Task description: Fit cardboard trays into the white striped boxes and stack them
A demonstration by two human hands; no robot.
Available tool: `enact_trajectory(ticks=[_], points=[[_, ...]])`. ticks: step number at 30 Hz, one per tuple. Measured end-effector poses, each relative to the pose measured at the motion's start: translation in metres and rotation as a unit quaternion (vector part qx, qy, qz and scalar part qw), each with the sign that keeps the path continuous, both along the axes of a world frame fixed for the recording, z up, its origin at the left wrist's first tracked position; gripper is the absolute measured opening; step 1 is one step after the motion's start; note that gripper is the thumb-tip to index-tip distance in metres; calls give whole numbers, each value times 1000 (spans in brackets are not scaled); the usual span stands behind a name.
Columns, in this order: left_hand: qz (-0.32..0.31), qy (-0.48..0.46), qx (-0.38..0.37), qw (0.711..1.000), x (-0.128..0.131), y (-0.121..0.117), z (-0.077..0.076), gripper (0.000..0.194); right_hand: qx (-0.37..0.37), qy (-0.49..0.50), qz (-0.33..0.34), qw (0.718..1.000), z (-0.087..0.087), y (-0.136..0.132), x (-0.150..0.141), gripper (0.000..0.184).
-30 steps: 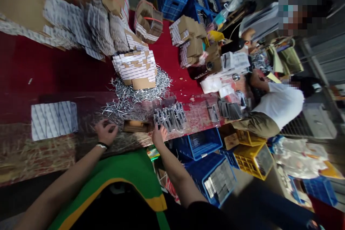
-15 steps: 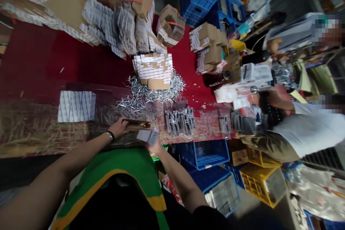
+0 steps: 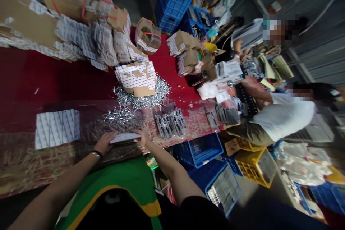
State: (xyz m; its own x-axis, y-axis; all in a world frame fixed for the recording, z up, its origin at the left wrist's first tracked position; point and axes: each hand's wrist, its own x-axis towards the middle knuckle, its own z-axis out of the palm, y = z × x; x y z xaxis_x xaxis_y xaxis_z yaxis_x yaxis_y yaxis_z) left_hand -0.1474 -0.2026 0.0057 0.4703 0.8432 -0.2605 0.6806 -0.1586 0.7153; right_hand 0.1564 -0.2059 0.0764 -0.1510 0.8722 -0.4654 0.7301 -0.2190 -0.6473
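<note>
A narrow cardboard box with a white, dark-striped side lies level near the table's front edge. My left hand is closed on its left end, and my right hand grips the right end. What the box holds is hidden. Just beyond my hands spreads a heap of small silvery metal pieces, with a stack of flat striped cartons resting on it. Clear packets with dark and silvery parts lie in a row right of my right hand. To the left sits a group of striped boxes.
Bundled cartons line the back of the red table. Blue crates and a yellow crate stand below the front edge at right. A co-worker in a white shirt works at the right, another person farther back.
My right hand held a small clear packet beside the open box in my left; now both hands hold the box and the packet is out of sight. The camera view has turned rightward.
</note>
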Motion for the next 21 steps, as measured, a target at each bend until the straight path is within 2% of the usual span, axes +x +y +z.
enact_trajectory(ticks=[3, 5, 8, 11, 14, 19, 21], points=[[-145, 112, 70, 981, -5, -5, 5, 66, -25, -23, 194, 980, 0, -11, 5, 85], [-185, 149, 94, 967, 2, -8, 6, 76, -11, -100, 283, 954, -4, -19, 4, 99], [-187, 180, 92, 961, 25, -5, 3, 75, 38, -195, 282, 938, -11, -21, -3, 93], [-211, 185, 88, 956, 39, 4, -3, 65, 52, -194, 305, 931, -14, -11, -6, 87], [-245, 180, 80, 949, 39, 2, -2, 65, 54, -187, 326, 925, -14, -8, -5, 87], [-176, 228, 60, 956, 59, -13, 17, 76, 67, -215, 296, 928, -9, -21, -15, 105], [-185, 238, 47, 952, 72, -8, 28, 78, 57, -207, 289, 933, 0, -3, -17, 90]])
